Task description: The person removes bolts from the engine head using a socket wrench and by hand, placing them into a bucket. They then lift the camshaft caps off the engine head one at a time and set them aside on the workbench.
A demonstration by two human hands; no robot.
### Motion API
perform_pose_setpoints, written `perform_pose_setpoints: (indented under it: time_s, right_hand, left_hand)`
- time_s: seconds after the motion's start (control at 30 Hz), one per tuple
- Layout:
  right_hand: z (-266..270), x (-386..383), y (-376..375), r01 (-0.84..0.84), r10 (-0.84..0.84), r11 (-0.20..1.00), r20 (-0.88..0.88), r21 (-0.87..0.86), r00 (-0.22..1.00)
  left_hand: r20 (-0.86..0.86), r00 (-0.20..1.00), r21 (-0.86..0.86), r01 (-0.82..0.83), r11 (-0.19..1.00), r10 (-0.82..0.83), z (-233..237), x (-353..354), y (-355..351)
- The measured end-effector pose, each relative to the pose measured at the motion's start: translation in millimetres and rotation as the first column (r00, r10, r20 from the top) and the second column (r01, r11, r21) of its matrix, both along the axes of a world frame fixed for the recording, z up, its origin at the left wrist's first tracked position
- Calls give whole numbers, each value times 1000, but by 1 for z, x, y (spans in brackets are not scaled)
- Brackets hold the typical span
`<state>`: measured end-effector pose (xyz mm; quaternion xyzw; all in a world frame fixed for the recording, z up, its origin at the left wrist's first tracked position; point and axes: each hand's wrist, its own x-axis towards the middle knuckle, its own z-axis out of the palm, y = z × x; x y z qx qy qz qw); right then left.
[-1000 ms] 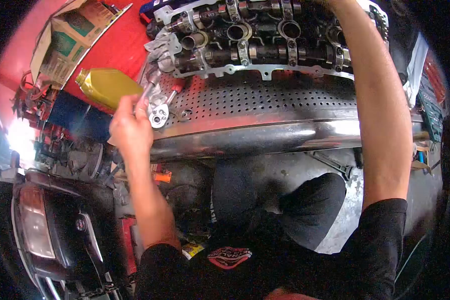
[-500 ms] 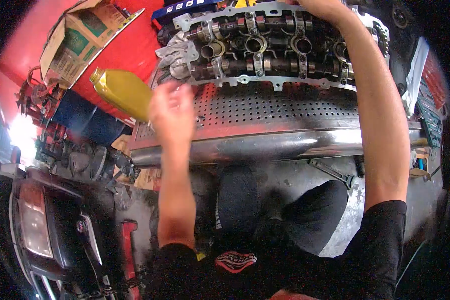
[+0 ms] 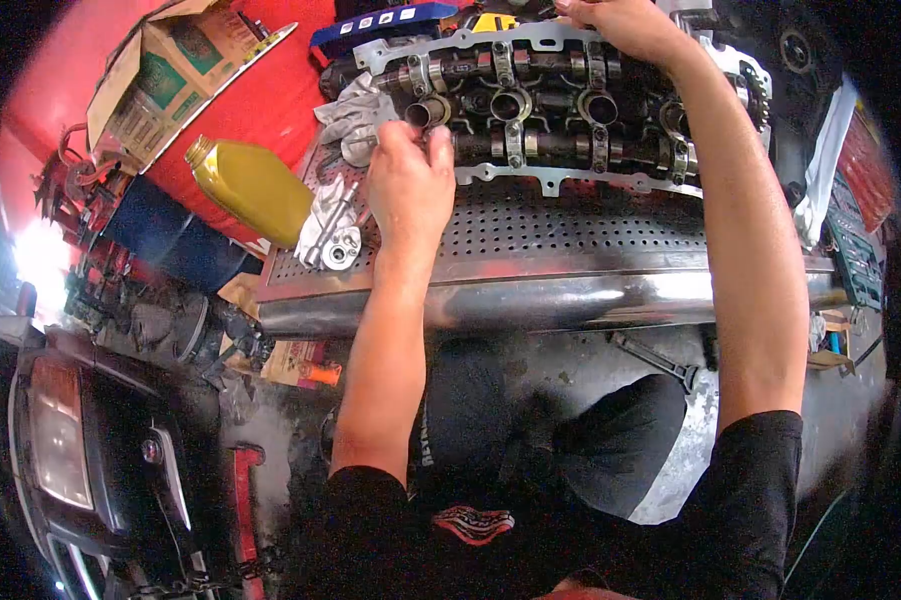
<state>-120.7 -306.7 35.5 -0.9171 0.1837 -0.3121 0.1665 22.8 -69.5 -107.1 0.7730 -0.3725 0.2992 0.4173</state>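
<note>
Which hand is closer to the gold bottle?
Left. The left hand is right of the gold bottle, apart from it, at the cylinder head's left end. The right hand is farther off, at the cylinder head's far edge.

Black short-sleeved shirt [image 3: 580,540], red emblem [image 3: 473,524]

A glove [image 3: 354,118] lies left of the cylinder head [image 3: 558,112] on the bench [image 3: 570,228], a ratchet [image 3: 341,246] nearer the front edge, and a bottle [image 3: 255,190] farther left.
</note>
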Motion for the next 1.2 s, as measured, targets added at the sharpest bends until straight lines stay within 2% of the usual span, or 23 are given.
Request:
perform_pose_setpoints:
  time_s: [0.07,0.1,0.13,0.23,0.27,0.37,0.4,0.5,0.53,0.57,0.63,0.7,0.73,0.83,0.87,0.97,1.07,1.17,1.2]
  right_hand:
    - [0,1,0,-18,18,999,-4,-50,1000]
    - [-1,0,3,-20,20,1000,11,-2,1000]
    - [-1,-1,6,-21,20,999,28,45,999]
    - [1,-5,11,-25,24,994,18,102,1000]
    - [2,-5,11,-28,27,994,5,108,1000]
    - [7,-8,21,45,-43,993,-25,108,999]
    - [5,-7,18,-1,-1,999,38,50,999]
    - [3,-5,12,-41,22,986,118,161,993]
    - [1,-5,13,-37,12,986,146,165,989]
    - [1,-5,13,-23,-6,987,179,160,984]
    - [-4,-5,10,-60,44,997,261,56,964]
    - [-10,6,-5,-72,86,994,191,-81,978]
    - [-13,8,-8,-121,129,992,263,-47,956]
    - [-14,6,-10,-120,121,993,256,-21,959]
    - [-15,9,-11,-167,148,985,278,46,949]
    - [-17,13,-17,-189,166,980,272,64,948]
    - [-17,15,-19,-181,163,982,256,49,953]
    - [-14,11,-14,-204,174,974,251,101,952]
    - [-14,9,-12,-181,156,980,240,83,958]
  left_hand:
    - [-55,998,46,9,999,-6,3,0,1]
    - [-82,997,66,13,998,-7,5,1,2]
    - [-29,999,92,-11,996,14,6,6,0]
    - [-17,992,358,-114,927,129,19,-1,6]
    - [73,991,318,-130,939,112,13,3,7]
    - [122,992,50,-34,998,28,6,4,5]
    - [127,991,39,-37,999,32,6,4,2]
    - [32,999,148,-39,988,35,12,4,4]
    - [102,990,220,-116,969,96,9,10,4]
    - [107,992,214,-82,973,60,4,13,5]
    - [102,995,56,0,998,-6,3,7,5]
    - [126,992,21,-30,999,27,2,9,2]
    - [64,997,61,-35,998,31,3,8,2]
    - [29,999,203,-47,978,42,7,9,5]
    - [103,995,152,-31,988,16,4,10,5]
    - [132,990,-4,-42,999,42,7,1,3]
    - [83,997,76,-5,997,-1,5,7,2]
    - [82,995,214,-67,975,50,5,8,6]
    - [76,996,143,-50,989,39,5,6,6]
